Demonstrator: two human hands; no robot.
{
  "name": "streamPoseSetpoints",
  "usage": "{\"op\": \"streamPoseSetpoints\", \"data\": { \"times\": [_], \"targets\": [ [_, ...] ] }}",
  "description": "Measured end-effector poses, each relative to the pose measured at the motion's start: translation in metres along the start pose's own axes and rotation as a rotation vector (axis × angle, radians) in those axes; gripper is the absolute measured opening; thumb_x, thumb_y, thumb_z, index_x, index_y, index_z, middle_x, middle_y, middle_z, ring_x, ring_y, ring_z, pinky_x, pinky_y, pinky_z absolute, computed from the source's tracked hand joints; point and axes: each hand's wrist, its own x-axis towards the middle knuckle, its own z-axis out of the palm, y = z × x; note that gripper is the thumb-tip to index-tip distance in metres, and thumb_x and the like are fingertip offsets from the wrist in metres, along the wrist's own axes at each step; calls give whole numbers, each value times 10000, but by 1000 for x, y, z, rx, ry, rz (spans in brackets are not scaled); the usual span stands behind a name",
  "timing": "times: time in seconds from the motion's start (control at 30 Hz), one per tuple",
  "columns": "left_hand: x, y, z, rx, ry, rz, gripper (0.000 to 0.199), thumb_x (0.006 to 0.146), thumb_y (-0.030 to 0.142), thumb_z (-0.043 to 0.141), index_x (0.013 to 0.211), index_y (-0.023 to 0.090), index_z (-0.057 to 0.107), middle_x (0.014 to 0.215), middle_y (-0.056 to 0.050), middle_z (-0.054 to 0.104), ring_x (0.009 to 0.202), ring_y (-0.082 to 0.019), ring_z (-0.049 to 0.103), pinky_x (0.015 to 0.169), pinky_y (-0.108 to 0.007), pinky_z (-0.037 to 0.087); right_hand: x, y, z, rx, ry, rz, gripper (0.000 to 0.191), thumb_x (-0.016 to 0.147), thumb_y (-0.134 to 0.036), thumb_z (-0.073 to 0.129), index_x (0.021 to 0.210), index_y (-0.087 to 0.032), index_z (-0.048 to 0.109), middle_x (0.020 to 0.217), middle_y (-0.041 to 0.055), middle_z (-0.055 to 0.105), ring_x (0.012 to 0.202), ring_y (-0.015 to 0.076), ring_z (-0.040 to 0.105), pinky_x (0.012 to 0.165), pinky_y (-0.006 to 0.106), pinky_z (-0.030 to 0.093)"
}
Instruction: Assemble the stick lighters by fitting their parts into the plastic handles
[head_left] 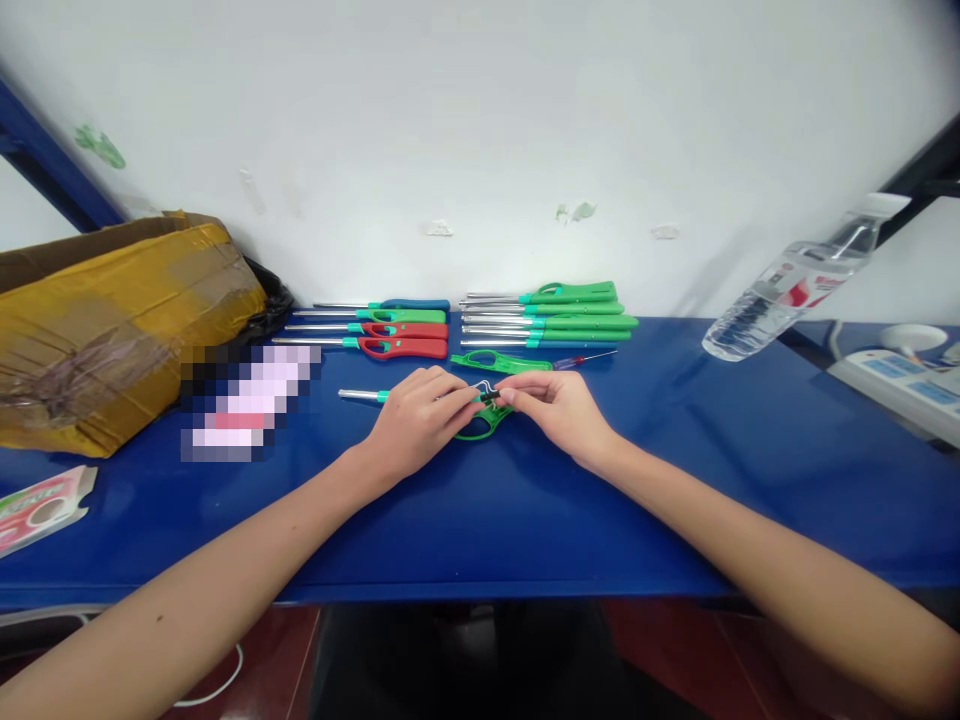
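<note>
My left hand [420,415] is closed round a lighter whose metal tube [358,395] sticks out to the left, over the blue table. My right hand [559,408] pinches a small black part [491,395] with a white wire [484,385], close to my left fingertips. Just below the fingers lies an open green handle [480,432], partly hidden by my left hand. Behind my hands rest a loose green handle shell [510,363] and a screwdriver [581,360] with its tip to the right.
Lighters with green handles [585,323] and with red handles [405,347] lie in rows near the wall. A taped box [127,330] stands left, a water bottle [795,285] leans right, beside a white device [900,385]. The blue table's [465,530] front edge is near.
</note>
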Motion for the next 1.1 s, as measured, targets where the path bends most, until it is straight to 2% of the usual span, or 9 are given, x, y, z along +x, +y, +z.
{"op": "streamPoseSetpoints", "data": {
  "times": [0.2, 0.37, 0.47, 0.6, 0.7, 0.8, 0.87, 0.97, 1.1],
  "targets": [
    [0, 1, -1, 44, -26, -16, 144, 959, 263, 545, 931, 183, 662, 829, -37, 694, 737, -151, 586, 699, -296, 464, 1, 3, 1, 36, 0, 29, 290, 720, -399, 749, 880, -156, 739, 817, 71, 765, 806, 210, 726, 820, 382, 582],
    [-1, -1, -1, 3, -29, -23, 134, 946, 247, 569, 929, 166, 675, 832, -48, 698, 743, -159, 601, 704, -303, 476, 2, 4, -4, -303, -15, -186, 200, 828, -349, 642, 895, -185, 734, 881, 61, 756, 772, 192, 698, 730, 342, 566],
    [-2, -3, 2, -79, -50, -49, 149, 949, 257, 568, 942, 162, 683, 845, -55, 700, 758, -160, 614, 721, -295, 494, 3, 4, -9, -524, -53, -341, 146, 857, -288, 614, 892, -211, 733, 906, 48, 747, 825, 193, 681, 766, 334, 538],
    [-2, -6, 4, -182, -119, -88, 190, 965, 281, 538, 991, 166, 687, 898, -65, 700, 807, -168, 626, 726, -281, 510, 6, 6, -15, -585, -151, -384, 112, 851, -260, 630, 887, -215, 725, 896, 34, 740, 818, 181, 678, 777, 315, 522],
    [0, -10, -1, -163, -165, -123, 248, 954, 347, 551, 1076, 170, 674, 986, -85, 692, 900, -201, 633, 797, -323, 512, 6, 7, -14, -616, -131, -384, 114, 856, -249, 622, 894, -211, 724, 898, 37, 741, 805, 180, 681, 760, 312, 522],
    [3, -21, -12, -8, -136, -289, 346, 923, 426, 577, 1142, 169, 647, 1081, -119, 670, 1015, -270, 613, 907, -426, 479, 5, 7, -11, -660, -84, -391, 110, 860, -240, 620, 882, -215, 725, 890, 38, 748, 805, 188, 682, 746, 319, 521],
    [2, -31, -20, 184, -101, -505, 420, 914, 454, 562, 1202, 152, 611, 1179, -178, 622, 1116, -358, 558, 960, -542, 425, 4, 7, -9, -687, -61, -400, 108, 862, -233, 618, 870, -216, 724, 881, 37, 750, 807, 193, 682, 745, 326, 520],
    [-5, -48, -28, 391, -156, -778, 587, 892, 528, 539, 1308, 114, 525, 1282, -274, 526, 1184, -485, 472, 936, -702, 349, 2, 7, -6, -710, -39, -404, 110, 864, -228, 615, 868, -211, 724, 882, 40, 749, 812, 200, 679, 749, 339, 523],
    [-17, -67, -30, 382, -206, -952, 684, 870, 625, 488, 1338, 126, 482, 1308, -303, 484, 1187, -517, 454, 870, -715, 387, 0, 9, -5, -710, -4, -375, 128, 870, -245, 603, 874, -215, 728, 897, 50, 744, 807, 208, 675, 736, 350, 537]
  ]
}}
